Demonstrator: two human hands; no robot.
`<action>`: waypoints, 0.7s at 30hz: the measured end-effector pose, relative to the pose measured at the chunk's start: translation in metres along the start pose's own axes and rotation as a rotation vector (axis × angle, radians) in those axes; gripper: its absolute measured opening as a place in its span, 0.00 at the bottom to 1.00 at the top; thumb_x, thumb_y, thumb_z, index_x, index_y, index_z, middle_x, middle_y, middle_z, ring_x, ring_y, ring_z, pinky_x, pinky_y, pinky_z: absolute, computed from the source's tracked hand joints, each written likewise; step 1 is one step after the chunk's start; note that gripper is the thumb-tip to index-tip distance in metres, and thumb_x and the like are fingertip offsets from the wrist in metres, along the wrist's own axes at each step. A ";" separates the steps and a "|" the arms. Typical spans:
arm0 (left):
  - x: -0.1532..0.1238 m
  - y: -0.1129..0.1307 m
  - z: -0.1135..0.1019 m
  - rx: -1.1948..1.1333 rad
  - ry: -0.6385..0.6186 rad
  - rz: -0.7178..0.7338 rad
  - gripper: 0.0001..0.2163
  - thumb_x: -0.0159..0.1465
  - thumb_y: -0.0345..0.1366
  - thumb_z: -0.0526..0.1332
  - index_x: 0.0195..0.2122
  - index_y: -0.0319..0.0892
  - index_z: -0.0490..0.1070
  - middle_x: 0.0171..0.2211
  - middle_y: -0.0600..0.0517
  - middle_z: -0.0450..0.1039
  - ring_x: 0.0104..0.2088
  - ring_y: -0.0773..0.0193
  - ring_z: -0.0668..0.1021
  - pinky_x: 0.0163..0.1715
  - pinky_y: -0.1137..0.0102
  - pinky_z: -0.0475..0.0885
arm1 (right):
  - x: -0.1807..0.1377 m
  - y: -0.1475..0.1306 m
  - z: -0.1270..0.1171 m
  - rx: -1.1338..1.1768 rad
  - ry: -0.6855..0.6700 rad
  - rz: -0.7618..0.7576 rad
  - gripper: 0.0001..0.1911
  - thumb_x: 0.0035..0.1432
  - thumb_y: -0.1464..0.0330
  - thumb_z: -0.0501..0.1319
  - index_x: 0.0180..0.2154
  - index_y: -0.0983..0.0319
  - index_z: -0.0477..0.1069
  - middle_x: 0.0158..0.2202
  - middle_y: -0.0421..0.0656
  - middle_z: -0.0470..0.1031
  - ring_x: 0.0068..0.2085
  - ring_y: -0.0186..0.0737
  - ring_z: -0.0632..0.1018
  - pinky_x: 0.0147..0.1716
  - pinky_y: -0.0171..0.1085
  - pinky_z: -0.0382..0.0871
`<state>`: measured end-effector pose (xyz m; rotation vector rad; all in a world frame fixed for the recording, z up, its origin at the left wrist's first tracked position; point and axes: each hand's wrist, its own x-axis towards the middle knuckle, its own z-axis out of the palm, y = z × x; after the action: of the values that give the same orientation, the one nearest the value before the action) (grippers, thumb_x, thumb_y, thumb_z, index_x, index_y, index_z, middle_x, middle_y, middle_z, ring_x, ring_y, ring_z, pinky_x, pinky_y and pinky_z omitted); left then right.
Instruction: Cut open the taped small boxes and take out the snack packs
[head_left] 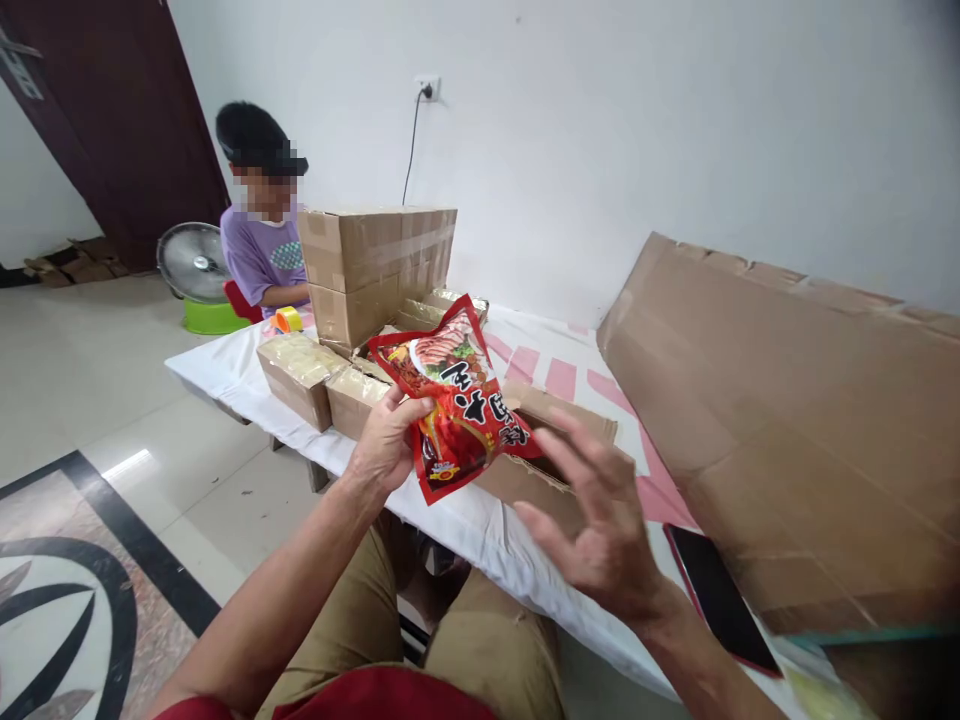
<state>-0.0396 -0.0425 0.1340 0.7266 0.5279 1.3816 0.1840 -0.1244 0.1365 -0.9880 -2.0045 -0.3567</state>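
A red printed food packet with dark lettering and a picture of food hangs in the air above the table edge. My left hand grips its left side, thumb on the printed face. Close to the packet's right corner is my right hand, fingers spread and holding nothing. Behind and below the packet stands an open cardboard box; the packet and my right hand hide part of it, so its contents are hard to make out.
Taped boxes line the table's left side, with a taller carton stack behind. A person sits beyond, near a fan and a tape roll. On the right lie a phone and a large cardboard sheet.
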 end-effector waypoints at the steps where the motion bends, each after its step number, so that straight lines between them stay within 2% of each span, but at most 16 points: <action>1: 0.000 -0.004 0.001 -0.012 0.006 0.023 0.32 0.46 0.34 0.78 0.53 0.44 0.73 0.42 0.50 0.86 0.47 0.48 0.86 0.53 0.52 0.81 | -0.005 0.002 0.001 0.101 0.047 0.152 0.33 0.65 0.61 0.66 0.69 0.55 0.64 0.67 0.54 0.70 0.64 0.57 0.74 0.59 0.57 0.72; 3: -0.002 -0.012 0.008 -0.026 -0.017 0.063 0.32 0.47 0.36 0.79 0.54 0.46 0.72 0.44 0.50 0.85 0.48 0.48 0.86 0.53 0.52 0.80 | -0.010 0.006 0.010 0.395 0.069 0.431 0.31 0.67 0.57 0.63 0.67 0.57 0.64 0.63 0.54 0.75 0.59 0.55 0.79 0.49 0.52 0.79; 5: -0.006 -0.018 0.015 -0.016 -0.074 0.065 0.31 0.47 0.38 0.79 0.53 0.45 0.72 0.46 0.48 0.84 0.49 0.47 0.85 0.54 0.52 0.79 | -0.006 0.008 0.023 0.709 0.070 0.616 0.27 0.67 0.54 0.61 0.63 0.59 0.68 0.56 0.54 0.80 0.51 0.53 0.84 0.40 0.49 0.82; 6: -0.007 -0.018 0.017 0.001 -0.100 0.064 0.31 0.47 0.39 0.78 0.52 0.45 0.72 0.47 0.46 0.83 0.50 0.47 0.84 0.55 0.52 0.79 | -0.001 0.009 0.028 0.817 0.110 0.674 0.25 0.66 0.54 0.62 0.59 0.58 0.71 0.53 0.53 0.82 0.47 0.52 0.85 0.39 0.49 0.83; 8: -0.006 -0.010 0.012 0.034 -0.127 0.089 0.29 0.49 0.40 0.77 0.52 0.45 0.72 0.51 0.45 0.81 0.53 0.48 0.82 0.57 0.53 0.77 | 0.012 0.012 0.033 0.891 0.260 0.733 0.19 0.63 0.56 0.67 0.52 0.57 0.74 0.48 0.48 0.84 0.44 0.49 0.86 0.42 0.50 0.84; 10: 0.000 0.010 0.002 0.082 -0.096 0.226 0.29 0.51 0.41 0.75 0.54 0.48 0.71 0.57 0.46 0.77 0.59 0.50 0.78 0.60 0.54 0.74 | 0.028 0.016 0.027 0.858 0.361 0.692 0.18 0.58 0.59 0.72 0.48 0.56 0.74 0.45 0.44 0.85 0.43 0.47 0.86 0.45 0.51 0.84; 12: 0.010 0.035 -0.005 0.210 -0.051 0.424 0.31 0.52 0.40 0.75 0.58 0.49 0.70 0.61 0.47 0.73 0.65 0.50 0.73 0.63 0.56 0.72 | 0.045 0.021 0.012 0.783 0.330 0.591 0.17 0.58 0.61 0.72 0.47 0.55 0.73 0.45 0.42 0.84 0.44 0.46 0.85 0.47 0.51 0.83; 14: 0.021 0.057 -0.003 0.361 -0.088 0.504 0.32 0.52 0.38 0.76 0.59 0.48 0.70 0.60 0.46 0.75 0.65 0.49 0.74 0.62 0.56 0.72 | 0.062 0.025 -0.005 0.688 0.267 0.488 0.18 0.59 0.61 0.72 0.49 0.54 0.72 0.46 0.42 0.83 0.45 0.46 0.85 0.46 0.49 0.84; 18: 0.042 0.085 0.032 0.391 -0.278 0.478 0.22 0.55 0.38 0.77 0.50 0.42 0.75 0.45 0.47 0.81 0.53 0.51 0.82 0.50 0.60 0.79 | 0.099 0.033 -0.025 0.596 0.287 0.366 0.28 0.56 0.60 0.74 0.56 0.54 0.69 0.48 0.41 0.82 0.47 0.45 0.84 0.49 0.47 0.82; 21: 0.054 0.099 0.060 0.335 -0.271 0.560 0.19 0.55 0.36 0.77 0.44 0.41 0.75 0.41 0.51 0.80 0.49 0.56 0.83 0.47 0.64 0.79 | 0.127 0.035 -0.030 0.643 0.364 0.299 0.35 0.52 0.60 0.76 0.58 0.54 0.68 0.50 0.41 0.81 0.51 0.47 0.83 0.55 0.51 0.79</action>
<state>-0.0567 0.0053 0.2514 1.3894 0.3531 1.6882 0.1864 -0.0539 0.2519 -0.7245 -1.4612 0.2496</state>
